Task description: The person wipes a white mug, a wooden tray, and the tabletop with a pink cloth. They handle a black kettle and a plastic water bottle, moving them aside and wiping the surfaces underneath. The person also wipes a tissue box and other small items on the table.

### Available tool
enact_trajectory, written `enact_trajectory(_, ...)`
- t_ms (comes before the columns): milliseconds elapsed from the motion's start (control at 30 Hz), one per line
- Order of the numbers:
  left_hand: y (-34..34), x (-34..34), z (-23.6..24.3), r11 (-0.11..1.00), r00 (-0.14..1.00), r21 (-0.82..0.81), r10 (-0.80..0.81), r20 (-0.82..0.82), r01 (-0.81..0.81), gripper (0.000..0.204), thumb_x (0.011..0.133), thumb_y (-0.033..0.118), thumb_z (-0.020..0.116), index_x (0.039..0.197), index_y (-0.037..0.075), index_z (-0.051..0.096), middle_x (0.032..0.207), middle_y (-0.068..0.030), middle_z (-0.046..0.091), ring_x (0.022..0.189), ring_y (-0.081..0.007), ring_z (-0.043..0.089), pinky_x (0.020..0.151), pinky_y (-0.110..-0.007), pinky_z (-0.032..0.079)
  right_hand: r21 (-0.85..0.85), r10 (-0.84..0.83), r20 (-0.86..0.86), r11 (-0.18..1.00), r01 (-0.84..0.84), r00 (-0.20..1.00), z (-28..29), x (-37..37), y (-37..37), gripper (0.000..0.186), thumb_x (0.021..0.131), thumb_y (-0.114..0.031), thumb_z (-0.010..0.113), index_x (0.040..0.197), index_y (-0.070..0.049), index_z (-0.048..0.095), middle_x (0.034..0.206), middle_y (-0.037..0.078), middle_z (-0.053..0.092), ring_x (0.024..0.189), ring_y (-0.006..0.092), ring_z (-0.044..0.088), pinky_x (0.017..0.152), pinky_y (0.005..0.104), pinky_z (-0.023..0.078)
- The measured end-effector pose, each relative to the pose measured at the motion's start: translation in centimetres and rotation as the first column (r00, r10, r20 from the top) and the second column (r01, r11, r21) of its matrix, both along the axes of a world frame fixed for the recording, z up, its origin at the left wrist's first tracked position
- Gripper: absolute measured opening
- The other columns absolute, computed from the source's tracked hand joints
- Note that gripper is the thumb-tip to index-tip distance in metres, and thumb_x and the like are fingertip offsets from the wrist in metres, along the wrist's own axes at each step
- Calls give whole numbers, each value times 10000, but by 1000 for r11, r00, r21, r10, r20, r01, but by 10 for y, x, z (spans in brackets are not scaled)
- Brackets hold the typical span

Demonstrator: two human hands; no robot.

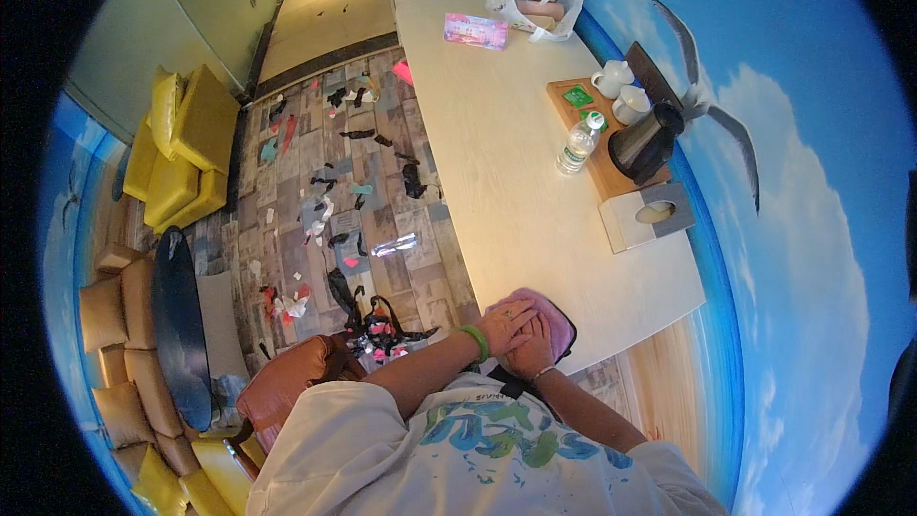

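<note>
A pink-purple soft thing with a dark edge, like a folded cloth or pouch [557, 310], lies at the near edge of the pale wooden table [506, 134]. My left hand [504, 327], with a green bangle on its wrist, rests on its left part with the fingers stretched out flat. Beside and partly under those fingers, my right hand [532, 352] lies with its fingers extended, a thin bracelet at the wrist. The two hands touch and overlap. Neither hand is wrapped around anything. My palms and the near side of the soft thing are hidden.
Along the table's right side stand a tissue box [650, 215], a black kettle [645, 145], white cups [630, 103] and a water bottle [580, 145]. A white bag [540, 0] and pink packet [476, 32] sit at the far end. Scraps [325, 220] litter the floor beside a brown chair [296, 377].
</note>
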State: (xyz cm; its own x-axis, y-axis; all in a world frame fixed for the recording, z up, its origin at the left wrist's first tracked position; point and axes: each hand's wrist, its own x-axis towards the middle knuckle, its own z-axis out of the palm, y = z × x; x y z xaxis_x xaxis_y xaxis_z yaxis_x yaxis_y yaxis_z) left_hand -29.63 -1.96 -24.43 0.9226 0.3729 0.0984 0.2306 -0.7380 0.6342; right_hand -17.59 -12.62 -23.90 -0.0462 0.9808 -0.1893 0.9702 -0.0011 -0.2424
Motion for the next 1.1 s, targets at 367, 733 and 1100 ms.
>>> enact_trajectory(367, 0, -1, 1, 1000, 1000, -4, 6, -5, -6, 625, 912, 390, 573, 1415, 48, 428, 1491, -181, 384, 1377, -343, 371, 1157, -472, 276, 49, 11, 1, 999, -11, 1000, -2, 0, -1, 675, 864, -408, 534, 1434, -66, 416, 1480, 216, 351, 1376, 404, 285, 1169, 552, 126)
enact_trajectory(733, 1, 0, -6, 1000, 998, 23, 11, 69, -12, 609, 897, 362, 590, 1391, 33, 454, 1475, -178, 410, 1358, -341, 397, 1136, -480, 309, 15, -15, -21, 1000, 16, 1000, -8, 2, 0, 680, 889, -498, 493, 1439, -104, 436, 1501, 205, 345, 1409, 383, 256, 1177, 530, 117)
enact_trajectory(1100, 2, 1, 5, 999, 999, -42, 12, 50, -10, 626, 885, 348, 608, 1403, 42, 437, 1486, -178, 398, 1358, -356, 395, 1132, -490, 310, 75, 18, -61, 997, -14, 998, 2, 3, -2, 654, 881, -483, 522, 1406, -96, 472, 1476, 193, 369, 1405, 355, 267, 1171, 547, 124)
